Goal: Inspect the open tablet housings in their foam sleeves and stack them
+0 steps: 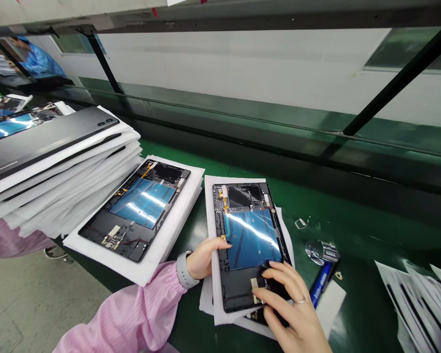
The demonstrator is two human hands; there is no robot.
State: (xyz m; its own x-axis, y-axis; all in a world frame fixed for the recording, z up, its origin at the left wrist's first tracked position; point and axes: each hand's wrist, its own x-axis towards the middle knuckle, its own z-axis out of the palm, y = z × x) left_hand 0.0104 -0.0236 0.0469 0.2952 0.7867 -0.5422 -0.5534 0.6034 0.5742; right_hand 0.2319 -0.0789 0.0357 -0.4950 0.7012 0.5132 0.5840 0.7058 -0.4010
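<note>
An opened tablet (252,240), its blue-wrapped battery and circuit boards exposed, lies on white foam sheets (218,314) in front of me. My left hand (206,256), with a grey-banded watch on the wrist, grips its left edge: the thumb rests on top and the other fingers are hidden underneath. Over the tablet's lower right corner is my right hand (288,299). Its bent fingers are spread and touch the area around the small lower board, with nothing visible held in them. Another opened tablet (137,211) lies to the left on stacked foam sheets (180,240).
A tall stack of tablets and foam sheets (77,181) stands at the left, topped by a grey back cover (55,137). Rightward are a blue pen (321,282), a shiny metal object (321,251) and more sheets (422,304). A person in blue (42,61) is behind.
</note>
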